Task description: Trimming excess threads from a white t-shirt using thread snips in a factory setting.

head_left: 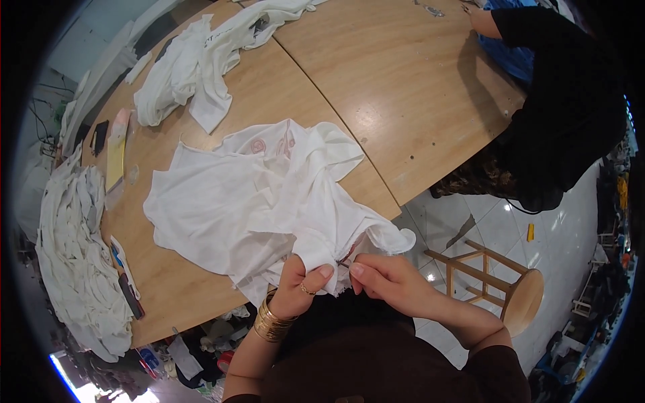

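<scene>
A white garment lies spread over the near part of the wooden table, with reddish printed marks at its far edge. Its near end hangs off the table's edge, up against my body. My left hand, with a ring and gold bracelets, grips a fold of this cloth between thumb and fingers. Close beside it, my right hand is closed in a pinch on a small, thin, dark tool that meets the cloth near a dark red strip. The tool's exact kind is too small to make out.
More white garments lie at the far left, and a big pile of white cloth hangs at the left edge. A box cutter lies beside that pile. A co-worker in black leans over the far right. A wooden stool stands on the right.
</scene>
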Demonstrator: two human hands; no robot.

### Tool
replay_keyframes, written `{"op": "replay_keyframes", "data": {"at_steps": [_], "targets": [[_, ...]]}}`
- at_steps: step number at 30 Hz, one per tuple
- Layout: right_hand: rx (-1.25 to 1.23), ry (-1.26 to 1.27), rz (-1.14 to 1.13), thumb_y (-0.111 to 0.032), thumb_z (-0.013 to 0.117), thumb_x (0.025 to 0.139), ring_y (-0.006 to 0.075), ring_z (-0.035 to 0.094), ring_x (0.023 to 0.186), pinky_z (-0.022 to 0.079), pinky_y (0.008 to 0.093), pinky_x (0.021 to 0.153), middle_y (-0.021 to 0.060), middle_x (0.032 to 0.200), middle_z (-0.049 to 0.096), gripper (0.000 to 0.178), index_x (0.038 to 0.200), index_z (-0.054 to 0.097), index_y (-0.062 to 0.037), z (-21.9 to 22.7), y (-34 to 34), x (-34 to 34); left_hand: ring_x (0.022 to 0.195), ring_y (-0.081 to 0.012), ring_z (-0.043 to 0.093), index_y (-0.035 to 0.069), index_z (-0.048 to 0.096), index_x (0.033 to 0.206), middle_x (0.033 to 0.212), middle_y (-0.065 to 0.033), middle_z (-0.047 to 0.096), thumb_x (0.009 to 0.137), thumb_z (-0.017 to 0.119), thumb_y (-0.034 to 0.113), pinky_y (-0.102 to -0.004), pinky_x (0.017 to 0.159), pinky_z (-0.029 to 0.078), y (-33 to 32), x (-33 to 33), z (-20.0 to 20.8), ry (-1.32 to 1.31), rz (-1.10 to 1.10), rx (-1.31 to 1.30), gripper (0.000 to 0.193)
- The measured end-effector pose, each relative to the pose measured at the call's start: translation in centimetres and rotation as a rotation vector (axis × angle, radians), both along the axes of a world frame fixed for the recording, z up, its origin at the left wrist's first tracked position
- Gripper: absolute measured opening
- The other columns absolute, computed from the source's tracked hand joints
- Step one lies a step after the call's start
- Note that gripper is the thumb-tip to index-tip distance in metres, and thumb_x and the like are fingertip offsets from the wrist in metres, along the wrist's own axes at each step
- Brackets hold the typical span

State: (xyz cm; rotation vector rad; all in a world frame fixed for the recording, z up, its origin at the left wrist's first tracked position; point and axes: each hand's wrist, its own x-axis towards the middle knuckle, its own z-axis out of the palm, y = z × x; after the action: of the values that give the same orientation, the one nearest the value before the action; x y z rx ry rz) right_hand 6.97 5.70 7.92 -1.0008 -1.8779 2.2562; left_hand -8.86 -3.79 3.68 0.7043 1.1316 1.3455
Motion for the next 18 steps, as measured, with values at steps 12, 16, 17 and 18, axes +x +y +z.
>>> {"op": "replay_keyframes", "data": {"at_steps": [12,16,17,18], "targets": [[-0.069,0.076,-0.114,-0.025,0.046,0.090,0.0072,0.039,0.056,0.034,0.0232,0.052,0.0010,0.057,0.045,0.030,0.076,0.054,-0.0004,-0.5,0.4,0.0,0.095,-0.0204,0.052,-0.007,0.048,0.110,0.103,-0.0125,0.055,0.069,0.053,0.019,-0.0317,0.084,0.040,0.1,0.0,0.2,-0.091,0.015,-0.095,0.049],[0.027,0.042,-0.013,-0.026,0.044,0.091,0.0084,0.039,0.054,0.034,0.0240,0.051,0.0022,0.056,0.044,0.031,0.075,0.053,-0.0006,0.4,0.3,0.2,0.105,-0.0290,0.051,-0.011,0.039,0.119,0.115,-0.0206,0.050,0.060,0.054,0.023,-0.0402,0.094,0.038,0.6,0.2,0.7,-0.188,0.053,-0.134,0.070],[0.056,0.016,0.033,-0.026,0.044,0.091,0.0090,0.039,0.053,0.034,0.0245,0.051,0.0029,0.056,0.044,0.031,0.075,0.053,-0.0007,0.5,0.4,0.2,0.105,-0.0290,0.051,-0.011,0.039,0.119,0.115,-0.0206,0.050,0.060,0.054,0.023,-0.0402,0.094,0.038,0.7,0.2,0.9,-0.188,0.054,-0.133,0.070],[0.056,0.017,0.033,-0.026,0.044,0.091,0.0090,0.039,0.053,0.034,0.0245,0.051,0.0029,0.056,0.044,0.031,0.075,0.053,-0.0007,0.6,0.4,0.2,0.106,-0.0297,0.051,-0.011,0.038,0.120,0.116,-0.0212,0.049,0.060,0.054,0.023,-0.0410,0.095,0.037,0.9,0.2,1.1,-0.195,0.054,-0.142,0.071]]}}
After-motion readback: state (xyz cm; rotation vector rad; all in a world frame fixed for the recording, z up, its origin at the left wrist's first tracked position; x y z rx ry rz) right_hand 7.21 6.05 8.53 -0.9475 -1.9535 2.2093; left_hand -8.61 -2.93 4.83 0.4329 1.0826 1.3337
